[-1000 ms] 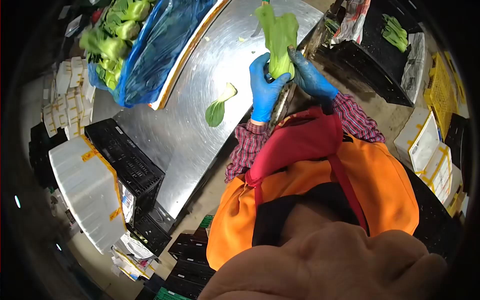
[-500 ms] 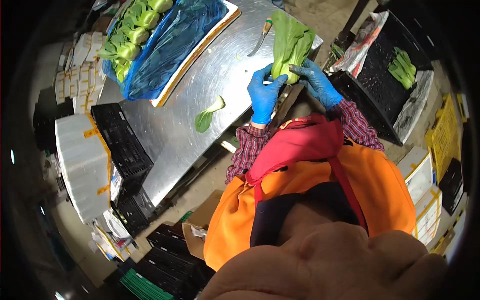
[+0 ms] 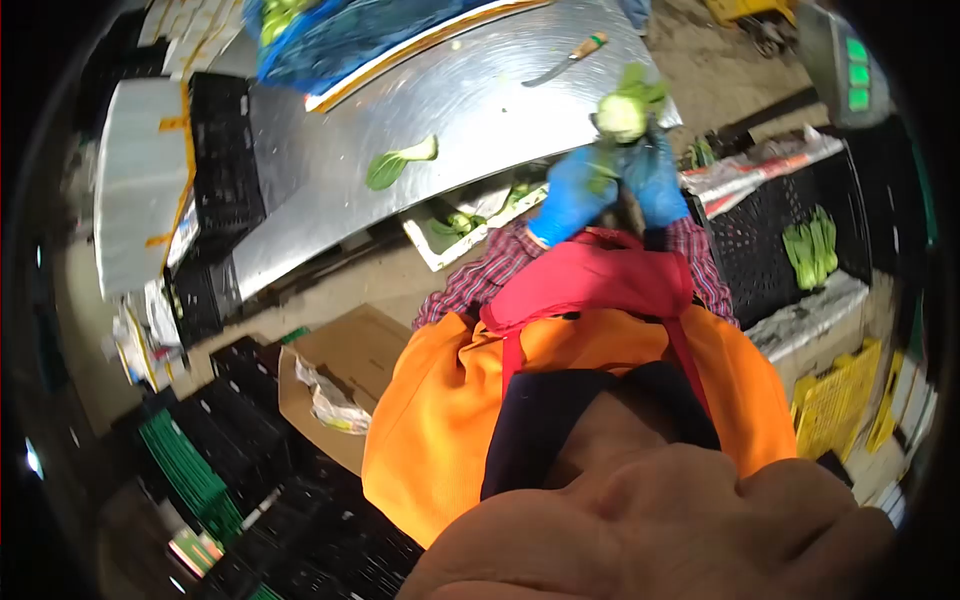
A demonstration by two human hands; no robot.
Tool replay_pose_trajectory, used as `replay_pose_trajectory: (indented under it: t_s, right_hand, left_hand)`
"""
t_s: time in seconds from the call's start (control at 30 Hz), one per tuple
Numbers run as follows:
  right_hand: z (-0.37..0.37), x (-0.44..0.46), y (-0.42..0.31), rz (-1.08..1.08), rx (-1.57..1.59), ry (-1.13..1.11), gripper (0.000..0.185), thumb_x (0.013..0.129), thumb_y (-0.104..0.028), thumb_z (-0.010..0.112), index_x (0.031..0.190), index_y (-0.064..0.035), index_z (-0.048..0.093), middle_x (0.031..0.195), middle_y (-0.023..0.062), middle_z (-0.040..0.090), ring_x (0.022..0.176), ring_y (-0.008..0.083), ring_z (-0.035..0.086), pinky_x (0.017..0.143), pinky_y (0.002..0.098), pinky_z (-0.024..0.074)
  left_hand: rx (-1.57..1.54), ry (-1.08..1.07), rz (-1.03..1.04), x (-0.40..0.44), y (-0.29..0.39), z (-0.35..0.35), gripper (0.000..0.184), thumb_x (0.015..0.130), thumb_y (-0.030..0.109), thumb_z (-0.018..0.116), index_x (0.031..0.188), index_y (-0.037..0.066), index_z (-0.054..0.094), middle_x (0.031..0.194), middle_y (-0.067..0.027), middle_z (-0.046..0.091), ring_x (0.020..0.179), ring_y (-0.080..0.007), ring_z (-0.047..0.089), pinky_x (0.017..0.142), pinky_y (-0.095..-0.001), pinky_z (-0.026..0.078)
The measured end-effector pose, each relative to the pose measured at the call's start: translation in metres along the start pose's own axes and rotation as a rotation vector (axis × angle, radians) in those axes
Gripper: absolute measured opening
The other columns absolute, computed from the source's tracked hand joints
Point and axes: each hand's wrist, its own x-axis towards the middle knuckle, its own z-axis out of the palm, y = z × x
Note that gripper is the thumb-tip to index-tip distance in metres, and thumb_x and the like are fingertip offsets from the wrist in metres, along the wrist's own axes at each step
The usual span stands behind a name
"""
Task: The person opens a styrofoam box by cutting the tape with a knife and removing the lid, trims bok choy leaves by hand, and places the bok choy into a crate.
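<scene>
Both my hands wear blue gloves and are at the table's near right edge. A head of bok choy (image 3: 624, 117) sits between them with its pale base facing up. My left hand (image 3: 577, 195) is blurred, its fingers wrapped toward the stem. My right hand (image 3: 655, 180) closes on the other side of the same head. Beyond them a curved knife (image 3: 567, 58) with a wooden handle lies on the metal table (image 3: 480, 125). A loose bok choy leaf (image 3: 401, 162) rests further left on the table.
Blue plastic (image 3: 365, 45) lines a box at the table's far side. A black crate (image 3: 745, 243) holding greens (image 3: 811, 248) stands on the right. Under the table edge is a white box (image 3: 440, 245) with leaves. A cardboard box (image 3: 350, 350) lies at lower left.
The view has swung to the right. The bok choy, earlier held with its leaves pointing away, now shows its base upward, and both hands have moved closer to my body.
</scene>
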Motion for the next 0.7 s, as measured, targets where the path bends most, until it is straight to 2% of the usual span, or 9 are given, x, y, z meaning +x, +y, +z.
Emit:
replay_pose_trajectory:
  t_s: [0.07, 0.13, 0.23, 0.3, 0.43, 0.47, 0.5, 0.57, 0.7]
  right_hand:
    - [-0.049, 0.023, -0.031, 0.192, 0.035, -0.592, 0.047, 0.088, -0.029, 0.058, 0.125, -0.0031, 0.046, 0.120, 0.0157, 0.057, 0.107, 0.0304, 0.057, 0.088, 0.0434, 0.0481]
    - [0.015, -0.001, -0.016, -0.242, -0.101, 0.120, 0.045, 0.087, -0.026, 0.059, 0.124, -0.0028, 0.047, 0.119, 0.0150, 0.057, 0.107, 0.0285, 0.056, 0.089, 0.0431, 0.0470]
    - [0.014, -0.021, -0.021, -0.277, -0.189, 0.088, 0.041, 0.087, -0.022, 0.060, 0.122, -0.0028, 0.049, 0.119, 0.0138, 0.057, 0.107, 0.0249, 0.056, 0.090, 0.0420, 0.0466]
    - [-0.010, -0.029, -0.022, -0.314, -0.220, 0.160, 0.039, 0.086, -0.021, 0.061, 0.119, -0.0037, 0.050, 0.117, 0.0127, 0.058, 0.106, 0.0243, 0.057, 0.089, 0.0405, 0.0471]
    - [-0.028, -0.062, -0.006, -0.315, -0.336, 0.330, 0.029, 0.085, -0.018, 0.060, 0.111, -0.0059, 0.054, 0.109, 0.0072, 0.061, 0.094, 0.0194, 0.060, 0.074, 0.0331, 0.0504]
    - [-0.026, -0.070, 0.000, -0.315, -0.348, 0.376, 0.027, 0.085, -0.017, 0.059, 0.109, -0.0065, 0.055, 0.107, 0.0059, 0.061, 0.091, 0.0180, 0.061, 0.070, 0.0315, 0.0504]
    - [-0.034, -0.073, 0.006, -0.352, -0.320, 0.396, 0.028, 0.084, -0.015, 0.059, 0.111, -0.0063, 0.054, 0.107, 0.0059, 0.061, 0.092, 0.0183, 0.061, 0.072, 0.0318, 0.0503]
    - [-0.036, -0.073, 0.015, -0.437, -0.268, 0.394, 0.030, 0.084, -0.014, 0.059, 0.112, -0.0061, 0.054, 0.107, 0.0059, 0.061, 0.093, 0.0185, 0.060, 0.075, 0.0320, 0.0503]
    - [-0.017, -0.071, 0.049, -0.594, -0.363, 0.458, 0.035, 0.083, -0.012, 0.060, 0.116, -0.0052, 0.053, 0.107, 0.0063, 0.060, 0.095, 0.0195, 0.060, 0.081, 0.0324, 0.0493]
  left_hand:
    - [0.024, 0.012, -0.160, 0.004, -0.008, -0.007, 0.025, 0.069, 0.011, 0.069, 0.090, 0.005, 0.057, 0.077, -0.0104, 0.058, 0.068, -0.0190, 0.057, 0.065, -0.0306, 0.048]
    - [-0.005, -0.031, -0.474, 0.003, -0.017, -0.021, 0.029, 0.067, 0.018, 0.071, 0.088, 0.002, 0.057, 0.076, -0.0112, 0.058, 0.068, -0.0183, 0.058, 0.065, -0.0306, 0.047]
    - [0.103, 0.204, -0.514, 0.004, -0.072, -0.067, 0.026, 0.068, 0.017, 0.068, 0.085, 0.001, 0.056, 0.073, -0.0119, 0.057, 0.066, -0.0186, 0.056, 0.063, -0.0328, 0.046]
    - [0.179, 0.245, -0.586, -0.003, -0.116, -0.114, 0.024, 0.070, 0.017, 0.066, 0.083, 0.000, 0.055, 0.073, -0.0144, 0.057, 0.064, -0.0242, 0.056, 0.060, -0.0357, 0.045]
    - [0.905, 0.329, -0.328, -0.027, -0.149, -0.187, 0.033, 0.074, 0.029, 0.069, 0.080, 0.000, 0.055, 0.076, -0.0212, 0.057, 0.073, -0.0378, 0.055, 0.067, -0.0441, 0.043]
    - [0.959, 0.200, -0.449, -0.028, -0.147, -0.196, 0.041, 0.073, 0.035, 0.070, 0.085, -0.001, 0.055, 0.089, -0.0254, 0.057, 0.086, -0.0408, 0.054, 0.075, -0.0487, 0.041]
    - [0.931, 0.250, -0.317, -0.040, -0.156, -0.199, 0.048, 0.076, 0.036, 0.066, 0.102, -0.003, 0.055, 0.113, -0.0294, 0.049, 0.102, -0.0475, 0.046, 0.086, -0.0544, 0.037]
    - [0.962, 0.192, -0.341, -0.048, -0.158, -0.194, 0.059, 0.077, 0.038, 0.067, 0.118, -0.001, 0.051, 0.127, -0.0337, 0.038, 0.111, -0.0480, 0.041, 0.094, -0.0552, 0.033]
    - [0.945, 0.211, -0.306, -0.029, -0.174, -0.185, 0.064, 0.079, 0.038, 0.065, 0.127, 0.001, 0.046, 0.134, -0.0340, 0.031, 0.121, -0.0484, 0.033, 0.101, -0.0552, 0.026]
